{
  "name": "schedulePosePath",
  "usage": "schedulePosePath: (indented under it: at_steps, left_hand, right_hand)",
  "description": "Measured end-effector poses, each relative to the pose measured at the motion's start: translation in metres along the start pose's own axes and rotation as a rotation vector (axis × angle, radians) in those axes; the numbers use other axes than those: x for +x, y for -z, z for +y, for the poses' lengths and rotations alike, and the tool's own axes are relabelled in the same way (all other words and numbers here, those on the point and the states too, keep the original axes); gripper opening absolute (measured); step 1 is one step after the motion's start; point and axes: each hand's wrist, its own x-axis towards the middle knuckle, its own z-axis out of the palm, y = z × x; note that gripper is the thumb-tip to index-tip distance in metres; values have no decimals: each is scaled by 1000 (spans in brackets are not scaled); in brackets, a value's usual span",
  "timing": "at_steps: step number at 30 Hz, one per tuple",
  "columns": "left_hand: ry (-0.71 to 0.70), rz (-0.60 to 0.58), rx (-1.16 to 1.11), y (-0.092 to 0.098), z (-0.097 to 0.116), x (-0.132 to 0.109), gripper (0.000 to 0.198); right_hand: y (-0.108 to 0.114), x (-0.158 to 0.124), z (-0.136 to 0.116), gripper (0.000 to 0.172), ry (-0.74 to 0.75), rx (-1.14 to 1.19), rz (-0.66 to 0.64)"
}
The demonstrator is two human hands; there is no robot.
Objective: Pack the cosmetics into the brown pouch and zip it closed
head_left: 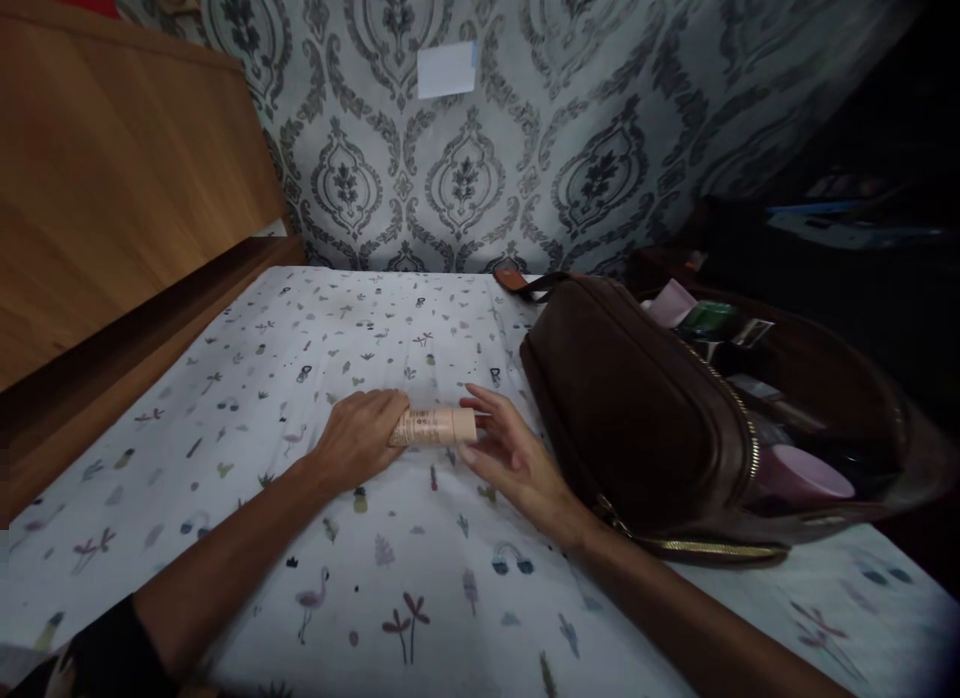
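A beige cosmetic tube (433,427) with small dark print and a plain cap lies sideways just above the patterned sheet. My left hand (364,430) is wrapped around its left end, which the fingers hide. At the capped end, my right hand (517,458) has its fingers apart, with the thumb and fingertips close around the cap. Whether the fingertips touch the cap, I cannot tell.
To the right stands an unzipped brown bag (637,408) holding a pink cup (806,475), a green item (709,319) and other small things. A wooden panel (127,168) borders the left; a patterned wall (465,178) rises behind the white printed sheet (360,328).
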Motion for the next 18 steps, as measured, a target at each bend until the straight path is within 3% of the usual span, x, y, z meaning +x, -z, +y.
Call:
schedulePosePath:
  at_steps: [5,18]
  left_hand:
    - [-7,-17,11,1,0,1,10]
    - [-43,55,1,-3,-2,-1,10]
  right_hand:
    - [1,4,6,62,-84,42,55]
    - [0,4,3,68,-81,44,53]
